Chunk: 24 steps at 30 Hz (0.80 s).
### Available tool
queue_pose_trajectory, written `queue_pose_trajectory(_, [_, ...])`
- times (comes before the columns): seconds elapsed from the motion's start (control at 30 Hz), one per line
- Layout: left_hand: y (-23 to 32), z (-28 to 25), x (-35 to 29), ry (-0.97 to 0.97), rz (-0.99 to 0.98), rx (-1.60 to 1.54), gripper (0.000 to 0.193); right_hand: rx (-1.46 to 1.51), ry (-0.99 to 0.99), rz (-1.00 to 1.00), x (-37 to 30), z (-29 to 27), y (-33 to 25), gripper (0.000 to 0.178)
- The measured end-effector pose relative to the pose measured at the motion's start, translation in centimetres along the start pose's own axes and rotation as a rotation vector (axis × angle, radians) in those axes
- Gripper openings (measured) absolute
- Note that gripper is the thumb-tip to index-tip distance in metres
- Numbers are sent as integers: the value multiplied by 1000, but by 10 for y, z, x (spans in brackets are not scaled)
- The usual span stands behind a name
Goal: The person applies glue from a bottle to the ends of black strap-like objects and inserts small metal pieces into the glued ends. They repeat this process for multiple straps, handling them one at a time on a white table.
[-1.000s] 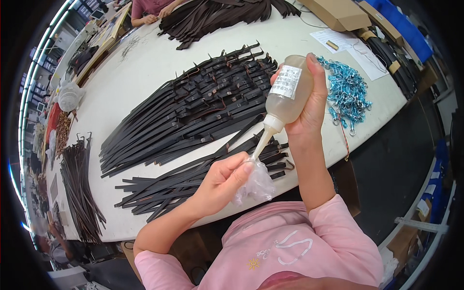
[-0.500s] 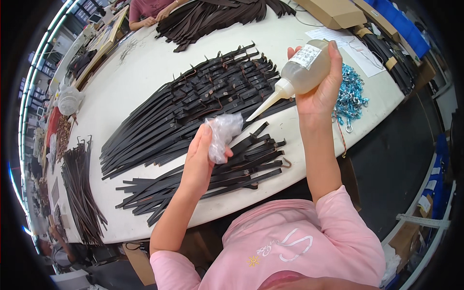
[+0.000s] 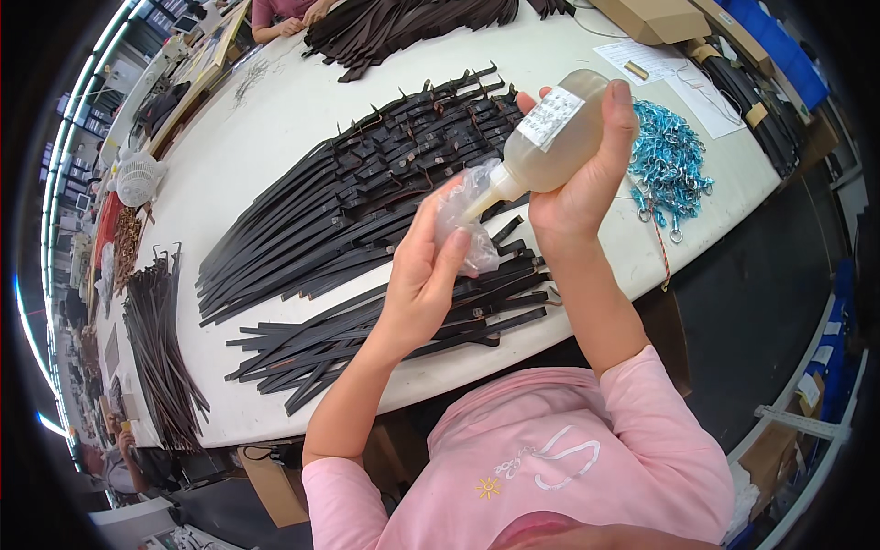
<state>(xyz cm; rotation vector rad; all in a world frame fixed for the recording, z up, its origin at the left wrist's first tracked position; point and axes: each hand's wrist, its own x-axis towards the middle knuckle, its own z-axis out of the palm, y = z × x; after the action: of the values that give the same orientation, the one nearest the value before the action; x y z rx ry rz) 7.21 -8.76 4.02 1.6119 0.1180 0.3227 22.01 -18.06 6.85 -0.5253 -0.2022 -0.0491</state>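
In my right hand [image 3: 587, 183] is a translucent squeeze bottle [image 3: 555, 137] with a white label and a long nozzle. It tilts down to the left, its nozzle [image 3: 486, 200] reaching into a crumpled clear plastic bag [image 3: 478, 243]. My left hand [image 3: 429, 266] grips that bag, thumb toward me. Whether the nozzle's tip touches the inside of the bag cannot be made out. Below both hands lie black leather straps, a large bundle [image 3: 367, 183] farther off and a smaller bundle [image 3: 403, 330] nearer me.
A heap of blue clasps with metal rings [image 3: 669, 165] lies on the white table [image 3: 229, 367] at the right, beside paper sheets [image 3: 697, 96] and a cardboard box [image 3: 655, 18]. More dark straps [image 3: 160, 339] lie at the left. Across the table, a person's hands [image 3: 302, 20] are by brown strips [image 3: 403, 32].
The squeeze bottle has moved left and its nozzle has entered the plastic bag. My left hand has come up and right with the bag to meet it.
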Motion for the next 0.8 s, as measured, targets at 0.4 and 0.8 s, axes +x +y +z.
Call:
queue_pose_trajectory(0.4, [10,-40,-12,97,-8,249,17,-718,-501,-399,11,-37,-18,54])
queue_pose_trajectory(0.8, [39,-65,-35,-271,487,1029,9,-1473,-1815,172,5,-9,-64,56])
